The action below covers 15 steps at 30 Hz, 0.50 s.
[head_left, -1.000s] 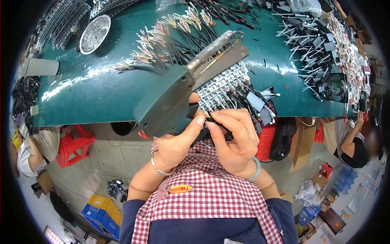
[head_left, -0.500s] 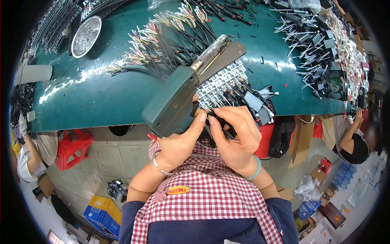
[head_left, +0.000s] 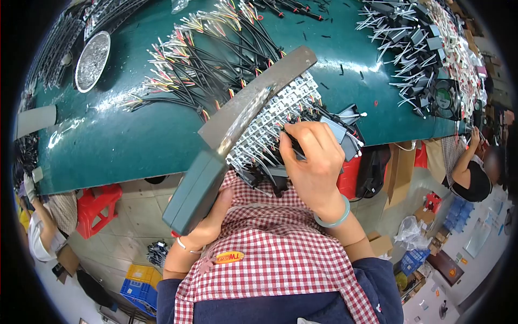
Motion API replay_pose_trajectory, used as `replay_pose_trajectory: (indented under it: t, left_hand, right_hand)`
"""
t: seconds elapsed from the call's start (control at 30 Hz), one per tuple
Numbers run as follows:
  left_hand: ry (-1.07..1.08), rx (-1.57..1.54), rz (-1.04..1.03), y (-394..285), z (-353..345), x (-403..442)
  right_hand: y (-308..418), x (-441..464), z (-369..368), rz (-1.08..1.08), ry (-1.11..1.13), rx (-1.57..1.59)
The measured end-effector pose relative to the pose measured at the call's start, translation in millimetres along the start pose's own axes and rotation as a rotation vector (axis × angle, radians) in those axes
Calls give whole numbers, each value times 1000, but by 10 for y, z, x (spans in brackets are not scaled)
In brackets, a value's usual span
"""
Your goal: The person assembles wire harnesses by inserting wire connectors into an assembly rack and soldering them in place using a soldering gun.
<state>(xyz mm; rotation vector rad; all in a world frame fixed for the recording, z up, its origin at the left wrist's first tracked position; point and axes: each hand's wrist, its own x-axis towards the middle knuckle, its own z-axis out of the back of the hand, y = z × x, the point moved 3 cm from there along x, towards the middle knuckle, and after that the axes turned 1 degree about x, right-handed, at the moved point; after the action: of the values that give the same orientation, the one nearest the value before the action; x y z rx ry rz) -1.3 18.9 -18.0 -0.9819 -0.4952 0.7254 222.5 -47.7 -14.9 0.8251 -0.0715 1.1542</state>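
Holding green gun (head_left: 195, 190) in wrapped left grip (head_left: 208, 224), now drawn back, leaving white connectors (head_left: 290, 101) to a nearly pinched right grip (head_left: 315, 162) of indiscernible contents.

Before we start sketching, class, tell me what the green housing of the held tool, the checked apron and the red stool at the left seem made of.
Green housing: probably moulded plastic, satin, judging by its smooth faces and soft sheen.
Checked apron: woven cloth, matte; it drapes and wrinkles, but the fibre can't be told.
Red stool: likely plastic, given its even colour and slight gloss.
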Motion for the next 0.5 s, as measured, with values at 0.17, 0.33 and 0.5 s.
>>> replay_pose_trajectory:
  t: [0.17, 0.33, 0.5]
  left_hand:
    - [-117, 59, 50, 67, 54, -68]
    - [-42, 132, 48, 108, 98, -221]
    - [-13, 146, -79, -21, 122, -77]
  right_hand:
    - [20, -16, -13, -15, 19, -41]
    - [32, -38, -22, 0, 28, -42]
    - [28, -39, -27, -3, 27, -56]
